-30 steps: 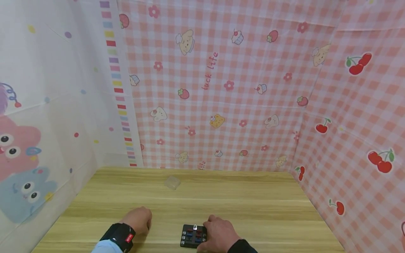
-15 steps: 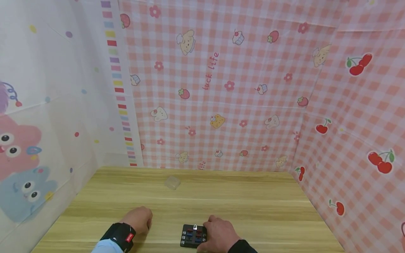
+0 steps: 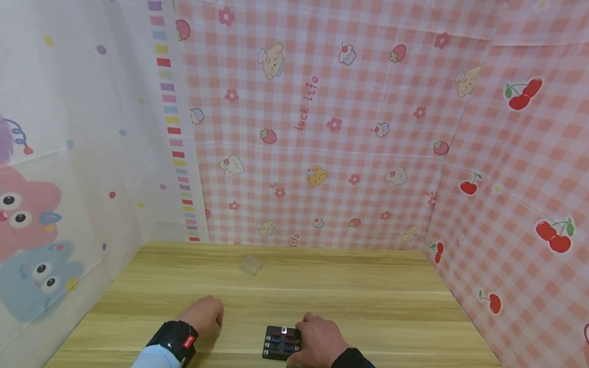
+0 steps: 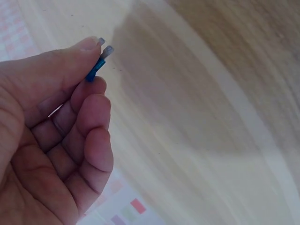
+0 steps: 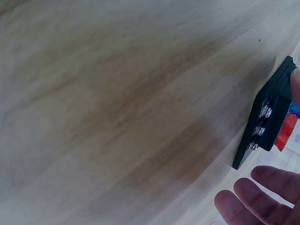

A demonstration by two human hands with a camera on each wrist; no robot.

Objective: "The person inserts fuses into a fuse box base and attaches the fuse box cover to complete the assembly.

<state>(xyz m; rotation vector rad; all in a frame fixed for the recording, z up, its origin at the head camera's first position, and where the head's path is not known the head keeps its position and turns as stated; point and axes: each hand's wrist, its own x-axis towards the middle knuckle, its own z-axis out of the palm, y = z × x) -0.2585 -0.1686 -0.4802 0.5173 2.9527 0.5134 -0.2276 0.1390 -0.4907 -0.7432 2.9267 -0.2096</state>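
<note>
A small blue blade fuse (image 4: 96, 69) with metal prongs is pinched between the thumb and index finger of my left hand (image 3: 205, 316), which hovers left of a black fuse block (image 3: 274, 352). In the head view that fuse is hidden. The block lies on the table, with rows of red and blue fuses (image 5: 284, 132) and silver screw terminals (image 5: 259, 131). At its right side, my right hand (image 3: 320, 339) holds the block by the edge. One fingertip (image 5: 296, 86) touches the block in the right wrist view, while other fingers (image 5: 262, 197) extend beside it.
A small clear plastic piece (image 3: 251, 265) lies farther back on the wooden table (image 3: 368, 291). Patterned cloth walls (image 3: 322, 153) enclose the table at the back, left and right.
My left hand has shifted slightly forward, away from me. The right hand and the fuse block have stayed in place.
</note>
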